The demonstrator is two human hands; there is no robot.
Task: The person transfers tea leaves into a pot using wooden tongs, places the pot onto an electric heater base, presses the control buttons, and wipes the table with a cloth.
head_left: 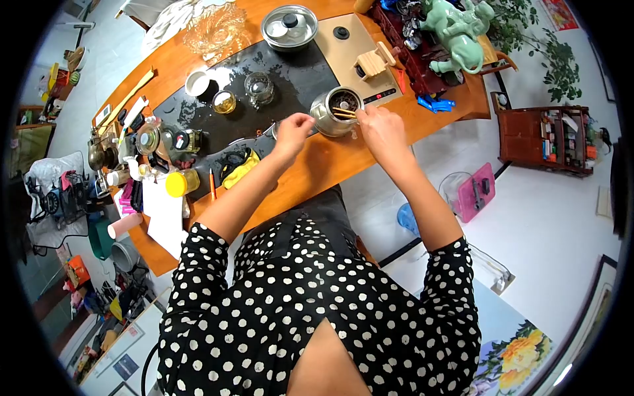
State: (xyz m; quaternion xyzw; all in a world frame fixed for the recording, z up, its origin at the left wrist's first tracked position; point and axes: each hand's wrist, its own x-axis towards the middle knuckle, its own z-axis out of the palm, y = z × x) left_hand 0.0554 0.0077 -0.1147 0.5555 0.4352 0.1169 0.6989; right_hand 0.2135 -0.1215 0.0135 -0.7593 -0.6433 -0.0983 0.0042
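A round metal-looking jar (323,120) with dark loose contents, like tea leaves, stands near the table's front edge. My right hand (384,135) is closed on a pair of thin wooden tongs (342,112), whose tips lie inside the jar's mouth. Just left of the jar is my left hand (294,135), its fingers curled together; whatever they hold, if anything, is hidden. A glass pitcher (259,88), a glass cup of amber liquid (224,101) and a white cup (197,83) stand on the dark wet tea tray (290,72).
A lidded steel pot (289,28) sits at the back. Behind the jar is a wooden board (340,49) with a small wooden stand (374,63). A green figurine (456,33) stands back right. Left lie a yellow-lidded jar (178,184), an orange pen (212,183) and a yellow-black item (241,168).
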